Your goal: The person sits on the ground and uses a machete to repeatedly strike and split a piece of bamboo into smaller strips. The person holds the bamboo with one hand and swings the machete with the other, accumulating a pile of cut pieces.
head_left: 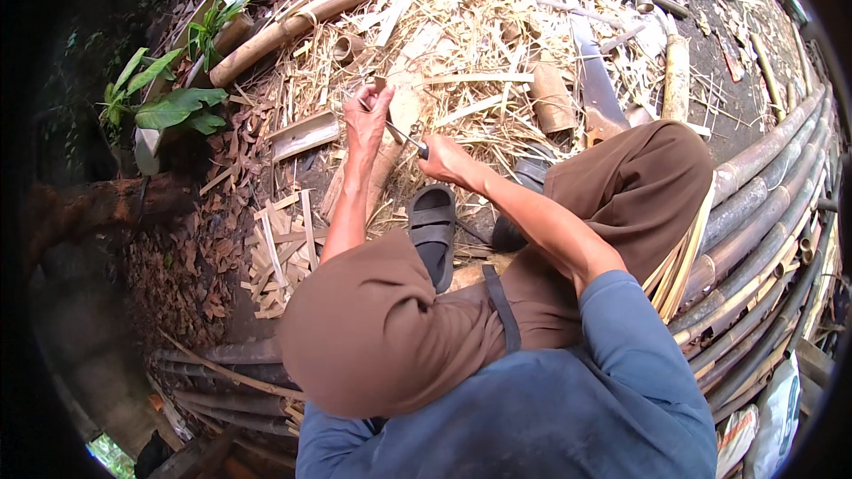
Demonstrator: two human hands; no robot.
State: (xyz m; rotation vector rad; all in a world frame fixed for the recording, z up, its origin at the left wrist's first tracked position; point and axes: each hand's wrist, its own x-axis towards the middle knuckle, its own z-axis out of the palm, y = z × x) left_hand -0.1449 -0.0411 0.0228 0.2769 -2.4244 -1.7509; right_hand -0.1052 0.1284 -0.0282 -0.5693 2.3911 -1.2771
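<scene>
My right hand (448,160) is closed around the dark handle of a knife (404,137), whose blade points up and to the left toward my other hand. My left hand (364,117) pinches a small brownish piece of bamboo (380,83) at its fingertips; the fingers partly cover it. Beneath both hands lies a pale wooden log (406,105), its lower part running down toward my left knee. A thin gap separates the knife tip from the left wrist as far as I can see.
Bamboo shavings (461,18) cover the ground ahead. A handsaw (602,80) and a cut bamboo tube (552,98) lie right of the log. Split bamboo pieces (280,253) are piled at left. Long bamboo poles (754,195) line the right side. A leafy plant (169,106) stands far left.
</scene>
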